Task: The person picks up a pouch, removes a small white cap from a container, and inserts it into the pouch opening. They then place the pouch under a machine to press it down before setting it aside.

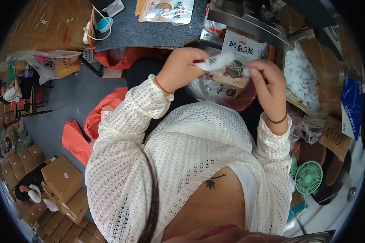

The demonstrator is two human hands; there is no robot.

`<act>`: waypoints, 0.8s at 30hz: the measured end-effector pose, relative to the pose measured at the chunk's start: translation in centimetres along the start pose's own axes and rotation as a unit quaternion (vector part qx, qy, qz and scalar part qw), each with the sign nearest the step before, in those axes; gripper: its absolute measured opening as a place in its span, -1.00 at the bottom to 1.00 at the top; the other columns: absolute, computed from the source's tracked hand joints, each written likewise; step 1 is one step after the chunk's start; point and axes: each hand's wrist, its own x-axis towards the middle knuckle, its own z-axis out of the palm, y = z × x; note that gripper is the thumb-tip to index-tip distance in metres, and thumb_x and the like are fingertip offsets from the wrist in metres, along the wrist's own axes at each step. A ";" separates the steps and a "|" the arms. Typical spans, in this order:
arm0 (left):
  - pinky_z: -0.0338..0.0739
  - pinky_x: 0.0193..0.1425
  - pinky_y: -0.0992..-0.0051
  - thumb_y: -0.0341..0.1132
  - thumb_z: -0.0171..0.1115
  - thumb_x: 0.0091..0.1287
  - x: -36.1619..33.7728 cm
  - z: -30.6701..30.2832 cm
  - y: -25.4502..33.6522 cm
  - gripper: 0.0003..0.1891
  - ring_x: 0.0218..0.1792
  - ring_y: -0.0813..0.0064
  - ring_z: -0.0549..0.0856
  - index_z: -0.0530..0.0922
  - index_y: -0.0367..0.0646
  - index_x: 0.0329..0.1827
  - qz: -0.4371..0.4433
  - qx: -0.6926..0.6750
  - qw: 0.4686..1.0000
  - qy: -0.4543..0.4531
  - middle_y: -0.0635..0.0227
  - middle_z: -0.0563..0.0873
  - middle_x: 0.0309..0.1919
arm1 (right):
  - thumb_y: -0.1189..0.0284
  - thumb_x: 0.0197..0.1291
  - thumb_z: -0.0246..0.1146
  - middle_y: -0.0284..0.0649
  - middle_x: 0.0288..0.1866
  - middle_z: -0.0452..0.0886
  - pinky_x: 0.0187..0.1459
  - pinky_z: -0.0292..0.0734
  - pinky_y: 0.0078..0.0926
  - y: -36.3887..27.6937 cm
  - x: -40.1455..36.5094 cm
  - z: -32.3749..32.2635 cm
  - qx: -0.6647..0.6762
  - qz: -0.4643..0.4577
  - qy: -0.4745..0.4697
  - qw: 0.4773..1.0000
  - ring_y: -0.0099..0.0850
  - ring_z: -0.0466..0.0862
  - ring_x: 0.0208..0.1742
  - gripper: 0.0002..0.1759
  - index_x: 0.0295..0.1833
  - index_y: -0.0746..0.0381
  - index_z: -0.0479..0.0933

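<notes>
My left hand [182,67], with a thin band at its wrist, is closed on a white printed packet [213,63]. The packet appears nearly edge-on and its far end is blurred. To its right, my right hand [271,81] pinches a small white piece [246,71] between thumb and forefinger; its exact kind is too small to make out. The two hands are apart. Below and beyond them lies a white and tan printed pouch [241,45] with a bowl picture. More pouches [219,89] in clear plastic are partly hidden near my lap.
A container of small white plastic parts [302,77] stands at right, beside a metal machine [247,20]. Printed pouches [170,11] lie on a grey mat [166,34]. A green fan [308,177] is at lower right. Cardboard boxes [63,178] and other people [30,192] are at left.
</notes>
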 end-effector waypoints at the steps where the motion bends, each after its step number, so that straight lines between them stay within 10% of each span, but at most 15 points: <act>1: 0.57 -0.28 0.56 -0.36 0.55 0.30 0.0 0.8 0.3 -0.80 -0.38 0.65 0.71 0.79 -0.30 -0.12 0.015 0.021 1.000 -0.011 0.38 0.80 -0.37 | 0.52 0.41 0.36 -0.19 -0.21 0.75 -0.15 0.55 -0.47 0.1 0.0 0.3 0.067 0.022 0.055 0.996 -0.42 0.69 -0.24 -0.87 -0.03 0.35 0.72; 4: 0.61 -0.25 0.57 -0.32 0.53 0.36 0.2 2.8 2.6 -0.78 -0.34 0.71 0.72 0.80 -0.32 -0.10 -0.083 -0.066 0.991 -0.078 0.40 0.82 -0.33 | 0.53 0.41 0.37 -0.21 -0.19 0.76 -0.15 0.54 -0.52 -0.8 0.8 0.3 0.185 0.104 0.091 0.973 -0.50 0.67 -0.22 -0.87 -0.02 0.35 0.73; 8: 0.71 -0.09 0.55 -0.22 0.37 0.54 0.2 4.7 2.7 -0.68 -0.22 0.69 0.77 0.74 -0.34 0.13 -0.154 -0.285 0.929 -0.178 0.40 0.85 -0.15 | 0.50 0.48 0.27 -0.10 -0.13 0.77 -0.05 0.57 -0.40 0.1 0.6 -1.2 -0.102 -0.006 0.056 0.993 -0.27 0.74 -0.11 -0.81 0.05 0.36 0.70; 14: 0.66 0.17 0.50 -0.34 0.37 0.49 0.5 6.4 2.8 -0.67 0.00 0.57 0.77 0.69 -0.34 0.23 -0.223 -0.298 0.887 -0.273 0.28 0.83 0.05 | 0.36 0.56 0.17 0.12 0.14 0.73 0.25 0.56 -0.27 1.5 -1.4 -4.3 -0.071 0.060 0.041 0.995 -0.02 0.73 0.20 -0.66 0.21 0.38 0.64; 19: 0.70 0.20 0.39 -0.46 0.36 0.42 4.8 4.2 0.0 -0.58 0.04 0.34 0.83 0.61 -0.45 0.30 -0.134 -0.303 0.918 -0.217 0.04 0.81 0.12 | 0.32 0.51 0.23 0.08 0.21 0.64 0.33 0.51 -0.12 9.3 -5.6 -9.1 -0.430 0.138 0.057 0.891 0.10 0.63 0.25 -0.51 0.44 0.28 0.47; 24: 0.72 0.20 0.37 -0.48 0.34 0.43 7.0 4.2 -0.1 -0.57 0.05 0.29 0.81 0.58 -0.48 0.32 -0.206 -0.430 0.861 -0.177 0.00 0.76 0.20 | 0.38 0.39 0.32 0.07 0.14 0.62 0.18 0.52 -0.02 10.8 -4.6 -8.8 -0.418 0.067 0.037 0.905 0.15 0.61 0.12 -0.55 0.34 0.26 0.50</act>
